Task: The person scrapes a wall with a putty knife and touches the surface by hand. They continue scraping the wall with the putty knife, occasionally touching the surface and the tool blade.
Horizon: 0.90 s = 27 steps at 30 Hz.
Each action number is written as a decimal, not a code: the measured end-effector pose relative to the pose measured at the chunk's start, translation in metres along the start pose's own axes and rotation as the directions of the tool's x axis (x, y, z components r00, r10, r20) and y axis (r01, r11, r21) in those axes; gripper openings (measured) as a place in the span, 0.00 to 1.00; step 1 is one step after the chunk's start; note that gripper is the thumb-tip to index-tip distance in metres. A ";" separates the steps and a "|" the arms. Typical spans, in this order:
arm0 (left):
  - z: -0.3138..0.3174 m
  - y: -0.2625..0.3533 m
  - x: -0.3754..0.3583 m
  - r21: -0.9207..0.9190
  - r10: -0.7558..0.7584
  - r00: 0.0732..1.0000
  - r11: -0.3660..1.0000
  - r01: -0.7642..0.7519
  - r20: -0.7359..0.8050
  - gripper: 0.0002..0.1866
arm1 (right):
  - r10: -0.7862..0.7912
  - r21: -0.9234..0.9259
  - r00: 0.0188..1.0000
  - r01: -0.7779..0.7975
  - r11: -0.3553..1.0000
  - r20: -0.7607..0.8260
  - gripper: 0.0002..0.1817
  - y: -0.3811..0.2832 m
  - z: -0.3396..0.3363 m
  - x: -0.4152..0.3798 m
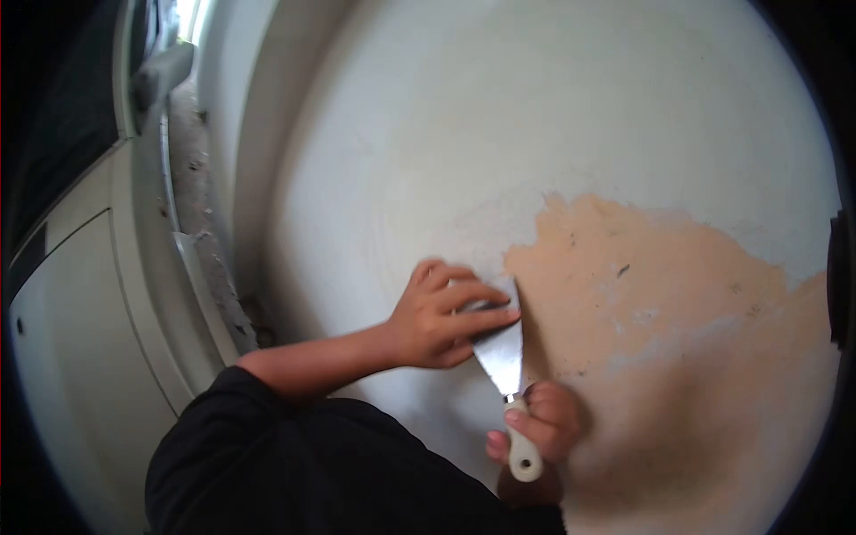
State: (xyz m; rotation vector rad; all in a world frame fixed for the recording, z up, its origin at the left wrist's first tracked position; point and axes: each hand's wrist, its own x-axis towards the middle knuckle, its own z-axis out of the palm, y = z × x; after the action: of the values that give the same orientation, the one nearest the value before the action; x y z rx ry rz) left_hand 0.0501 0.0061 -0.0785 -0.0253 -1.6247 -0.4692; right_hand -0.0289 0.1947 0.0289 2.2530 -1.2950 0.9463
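A scraper (pixel 503 355) with a wide metal blade and a cream handle is held against the wall, its blade pointing up. My right hand (pixel 547 421) is wrapped round the handle, whose holed end sticks out below the fist. My left hand (pixel 443 312) lies over the upper blade with its fingers stretched out, touching the metal. The blade edge meets the left border of a bare orange-tan patch (pixel 660 267), where the pale coating (pixel 499 116) of the wall is gone. The fingers partly hide the blade's upper part.
On the left stands a pale door or window frame (pixel 152 223) with a handle (pixel 165 73) and a dark pane (pixel 71 107). A rough, chipped strip (pixel 192 160) runs beside it. My black sleeve (pixel 214 446) fills the lower left.
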 end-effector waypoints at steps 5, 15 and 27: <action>-0.035 0.023 -0.047 0.147 -0.117 0.927 0.987 0.068 0.355 0.35 | 0.291 0.114 0.940 -0.274 0.955 -0.180 0.13 -0.007 0.073 -0.081; -0.041 0.011 0.004 0.129 0.101 0.823 0.970 -0.207 0.559 0.63 | 0.502 0.138 0.858 -0.487 0.862 -0.110 0.18 -0.058 0.015 -0.131; -0.040 -0.078 0.064 0.335 -0.293 0.945 0.884 0.325 -0.144 0.78 | 0.656 -0.022 0.738 -0.667 0.745 -0.161 0.18 -0.109 -0.003 -0.168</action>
State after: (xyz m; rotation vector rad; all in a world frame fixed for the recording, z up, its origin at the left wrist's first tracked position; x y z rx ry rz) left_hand 0.0581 -0.0945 -0.0381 0.5295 -1.6096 -0.4052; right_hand 0.0050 0.3549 -0.0870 1.6098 -2.0824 1.2242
